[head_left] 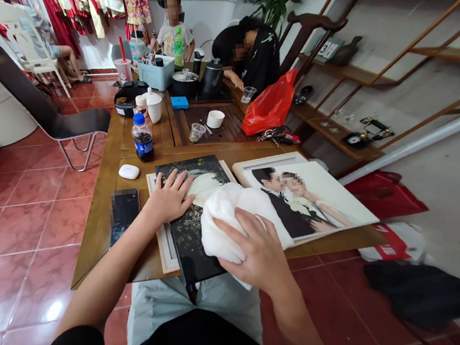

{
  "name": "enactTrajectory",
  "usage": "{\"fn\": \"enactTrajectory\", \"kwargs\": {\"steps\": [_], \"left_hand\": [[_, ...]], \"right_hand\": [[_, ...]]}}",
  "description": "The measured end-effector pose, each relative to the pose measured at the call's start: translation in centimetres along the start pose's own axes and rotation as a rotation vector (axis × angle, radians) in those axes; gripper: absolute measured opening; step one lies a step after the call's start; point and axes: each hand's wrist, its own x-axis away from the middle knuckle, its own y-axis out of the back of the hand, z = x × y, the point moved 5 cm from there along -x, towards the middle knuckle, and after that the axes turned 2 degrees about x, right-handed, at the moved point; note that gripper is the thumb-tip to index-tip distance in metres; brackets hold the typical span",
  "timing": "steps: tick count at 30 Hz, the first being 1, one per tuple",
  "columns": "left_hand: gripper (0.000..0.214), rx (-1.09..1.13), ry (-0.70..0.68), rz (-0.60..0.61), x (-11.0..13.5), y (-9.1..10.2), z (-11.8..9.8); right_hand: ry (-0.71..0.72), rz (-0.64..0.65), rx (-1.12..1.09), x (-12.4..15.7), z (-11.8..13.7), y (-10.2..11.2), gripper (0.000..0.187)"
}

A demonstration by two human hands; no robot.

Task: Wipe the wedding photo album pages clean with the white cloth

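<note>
My left hand (172,197) lies flat with spread fingers on a dark photo panel (188,243), near its upper left part. My right hand (248,242) grips a bunched white cloth (222,212), pressed on the panel's right side. Part of the panel's picture is hidden under the cloth and my hands. Beneath the panel is a pale wooden picture frame (166,251). To the right, a wedding photo print (299,200) of a couple rests on a second pale frame (250,166), and the cloth overlaps its left edge.
On the wooden table (97,248) are a phone (124,218), a white earbud case (129,172), a cola bottle (142,138), a small white cup (215,119) and a red plastic bag (274,104). Two people sit beyond it. Wooden shelves (352,78) line the right wall.
</note>
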Motion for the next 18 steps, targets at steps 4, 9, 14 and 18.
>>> {"fn": "enactTrajectory", "kwargs": {"steps": [4, 9, 14, 18], "left_hand": [[0.056, -0.022, 0.008, 0.016, 0.0, 0.2, -0.1], [0.056, -0.113, -0.012, 0.103, 0.0, 0.6, -0.2], [0.057, -0.091, -0.009, 0.096, -0.1, 0.5, 0.0], [0.060, -0.046, -0.003, 0.057, -0.3, 0.2, 0.3]], "right_hand": [[0.059, 0.040, -0.062, -0.6, 2.5, -0.2, 0.068], [0.165, 0.103, -0.160, -1.1, 5.8, -1.1, 0.080], [0.124, 0.104, -0.143, -0.9, 4.3, -1.0, 0.078], [-0.013, 0.030, -0.029, -0.1, 0.7, -0.3, 0.066]]}}
